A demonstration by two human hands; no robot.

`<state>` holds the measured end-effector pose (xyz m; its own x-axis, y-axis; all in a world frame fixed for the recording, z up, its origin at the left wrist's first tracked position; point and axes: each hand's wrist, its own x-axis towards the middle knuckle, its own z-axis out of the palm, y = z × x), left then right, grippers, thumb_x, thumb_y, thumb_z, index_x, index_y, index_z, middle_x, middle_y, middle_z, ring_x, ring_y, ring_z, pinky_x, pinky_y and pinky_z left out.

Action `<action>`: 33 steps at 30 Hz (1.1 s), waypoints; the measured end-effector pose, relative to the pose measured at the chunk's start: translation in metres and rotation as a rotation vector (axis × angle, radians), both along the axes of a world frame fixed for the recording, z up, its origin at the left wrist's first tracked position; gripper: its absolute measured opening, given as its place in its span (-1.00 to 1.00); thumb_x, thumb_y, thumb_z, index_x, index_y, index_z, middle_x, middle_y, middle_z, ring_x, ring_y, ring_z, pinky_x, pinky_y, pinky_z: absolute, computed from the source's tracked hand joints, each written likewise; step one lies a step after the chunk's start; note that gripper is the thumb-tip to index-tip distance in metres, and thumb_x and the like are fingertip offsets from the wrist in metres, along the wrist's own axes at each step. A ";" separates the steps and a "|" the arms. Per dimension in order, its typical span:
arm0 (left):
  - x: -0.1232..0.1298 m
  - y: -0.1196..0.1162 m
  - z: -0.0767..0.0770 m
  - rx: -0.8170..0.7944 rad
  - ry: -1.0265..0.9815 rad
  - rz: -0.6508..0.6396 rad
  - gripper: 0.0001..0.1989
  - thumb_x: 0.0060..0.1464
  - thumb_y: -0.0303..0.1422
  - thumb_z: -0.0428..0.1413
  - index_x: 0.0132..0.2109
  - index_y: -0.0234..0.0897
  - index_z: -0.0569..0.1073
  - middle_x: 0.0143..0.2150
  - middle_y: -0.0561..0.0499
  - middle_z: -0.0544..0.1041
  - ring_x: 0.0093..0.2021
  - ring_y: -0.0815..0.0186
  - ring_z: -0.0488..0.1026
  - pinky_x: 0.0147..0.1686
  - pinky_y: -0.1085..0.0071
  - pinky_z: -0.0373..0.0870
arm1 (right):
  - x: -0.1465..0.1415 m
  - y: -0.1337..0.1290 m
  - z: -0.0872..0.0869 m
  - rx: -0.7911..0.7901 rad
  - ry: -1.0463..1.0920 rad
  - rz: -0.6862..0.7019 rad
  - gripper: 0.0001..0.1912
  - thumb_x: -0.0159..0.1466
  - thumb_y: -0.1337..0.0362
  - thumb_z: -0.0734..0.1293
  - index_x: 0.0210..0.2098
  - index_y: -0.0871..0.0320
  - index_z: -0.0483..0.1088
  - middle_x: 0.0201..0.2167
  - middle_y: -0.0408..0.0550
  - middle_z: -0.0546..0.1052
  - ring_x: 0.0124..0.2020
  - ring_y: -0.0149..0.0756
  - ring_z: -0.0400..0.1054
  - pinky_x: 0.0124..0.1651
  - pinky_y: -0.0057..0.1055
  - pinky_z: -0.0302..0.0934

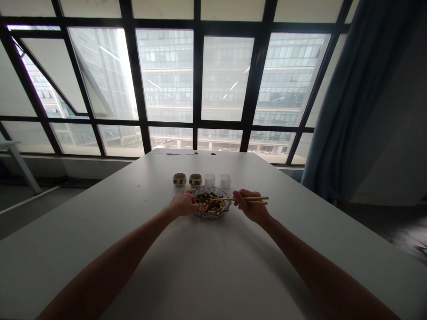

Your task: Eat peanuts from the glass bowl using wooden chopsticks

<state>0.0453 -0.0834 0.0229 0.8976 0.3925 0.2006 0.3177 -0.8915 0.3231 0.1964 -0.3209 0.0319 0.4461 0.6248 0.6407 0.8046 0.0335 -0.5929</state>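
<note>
A clear glass bowl (212, 216) with a wavy rim stands on the white table, holding peanuts and dark pieces (210, 202) mixed together. My left hand (184, 203) grips the bowl's left edge, fingers closed on the rim. In my right hand (253, 208), just right of the bowl, is a pair of light wooden chopsticks (262, 198). Their tips reach left over the rim into the mix; whether they pinch a piece is too small to tell.
Behind the bowl, two small yellowish cups with dark characters (179, 180) stand beside two translucent cups (210, 179). The white table (150, 178) runs back to large windows. Papers (173, 151) lie at its far end. A blue curtain (336, 115) hangs at the right.
</note>
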 end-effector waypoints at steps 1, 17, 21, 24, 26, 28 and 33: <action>0.000 0.000 0.000 -0.011 0.016 0.005 -0.82 0.00 -0.26 0.15 -0.39 -0.23 0.60 0.26 -0.14 0.44 0.16 -0.08 0.42 0.06 0.09 0.44 | 0.000 0.001 -0.001 -0.003 0.004 0.005 -0.47 0.38 -0.13 0.22 -0.51 0.11 0.43 -0.60 -0.04 0.56 -0.62 -0.31 0.42 -0.58 -0.44 0.27; 0.007 0.002 -0.021 -0.216 -0.218 0.051 -0.62 -0.01 -0.48 0.05 -0.01 -0.35 0.50 0.02 -0.19 0.54 0.00 0.09 0.50 0.05 0.23 0.41 | 0.000 0.003 -0.002 0.035 0.052 -0.033 -0.49 0.37 -0.14 0.23 -0.49 0.11 0.40 -0.60 -0.05 0.56 -0.63 -0.32 0.43 -0.53 -0.42 0.32; 0.007 0.005 -0.027 -0.263 -0.284 0.052 -0.47 0.11 -0.43 0.01 0.24 -0.35 0.32 0.11 -0.25 0.53 0.07 0.05 0.50 0.10 0.16 0.39 | 0.002 0.006 -0.005 0.028 0.078 -0.013 -0.51 0.35 -0.14 0.26 -0.46 0.11 0.43 -0.57 -0.05 0.57 -0.60 -0.31 0.44 -0.52 -0.42 0.32; 0.008 0.011 -0.031 -0.281 -0.322 0.038 -0.50 0.19 -0.37 -0.03 0.26 -0.36 0.32 0.19 -0.26 0.50 0.15 0.03 0.47 0.15 0.14 0.35 | 0.002 0.008 -0.009 0.006 0.114 0.054 -0.51 0.35 -0.14 0.27 -0.47 0.11 0.45 -0.56 -0.05 0.57 -0.57 -0.30 0.45 -0.50 -0.42 0.32; 0.009 0.016 -0.032 -0.296 -0.330 0.036 -0.52 0.23 -0.34 -0.05 0.25 -0.36 0.35 0.19 -0.25 0.51 0.16 0.03 0.47 0.16 0.15 0.35 | 0.004 0.008 -0.011 0.008 0.146 0.080 -0.51 0.35 -0.13 0.27 -0.47 0.11 0.45 -0.56 -0.05 0.57 -0.56 -0.29 0.45 -0.49 -0.41 0.33; 0.009 0.019 -0.032 -0.300 -0.322 0.036 -0.53 0.25 -0.32 -0.07 0.23 -0.36 0.39 0.15 -0.23 0.54 0.15 0.04 0.48 0.16 0.15 0.35 | 0.005 0.008 -0.012 0.034 0.176 0.074 -0.52 0.36 -0.13 0.27 -0.46 0.12 0.45 -0.56 -0.04 0.57 -0.56 -0.30 0.44 -0.49 -0.41 0.33; 0.007 0.021 -0.030 -0.289 -0.323 0.018 -0.54 0.26 -0.31 -0.11 0.17 -0.37 0.47 0.09 -0.20 0.59 0.10 0.08 0.51 0.13 0.21 0.39 | 0.007 0.011 -0.018 0.051 0.193 0.045 -0.54 0.33 -0.14 0.29 -0.42 0.12 0.45 -0.51 -0.04 0.58 -0.57 -0.31 0.43 -0.50 -0.41 0.31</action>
